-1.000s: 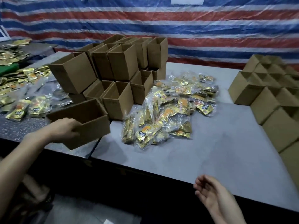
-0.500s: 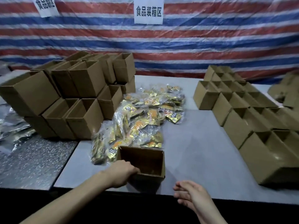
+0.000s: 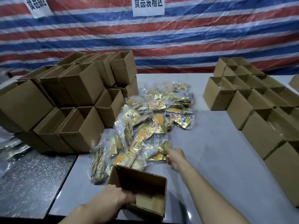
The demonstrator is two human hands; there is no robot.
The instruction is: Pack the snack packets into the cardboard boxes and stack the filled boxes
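Snack packets [image 3: 150, 125] lie heaped on the grey table [image 3: 210, 159], just behind the open cardboard box [image 3: 142, 189] at its near edge.
Our left hand [image 3: 113, 199] grips the box's near wall, fingers curled over the rim; our right hand [image 3: 175, 156] meets the pile's near edge (fingers blurred, so we cannot tell whether they pinch a packet). We would steady the box and lift a few packets cleanly. Its shadowed floor is hard to make out.

**Grey table loaded left, centre and right**

A smooth pale grey tabletop [image 3: 210, 159] carries rows of open brown cardboard boxes [image 3: 258, 120] at its right. A heap of gold-and-orange snack packets in clear plastic wrap [image 3: 145, 130] lies at centre. A single open brown cardboard box [image 3: 142, 193] is at the near edge. A stack of open brown cardboard boxes [image 3: 77, 113] straddles the seam with a speckled silver tabletop [image 3: 32, 183], which holds a crinkled silver foil sheet [image 3: 9, 149].
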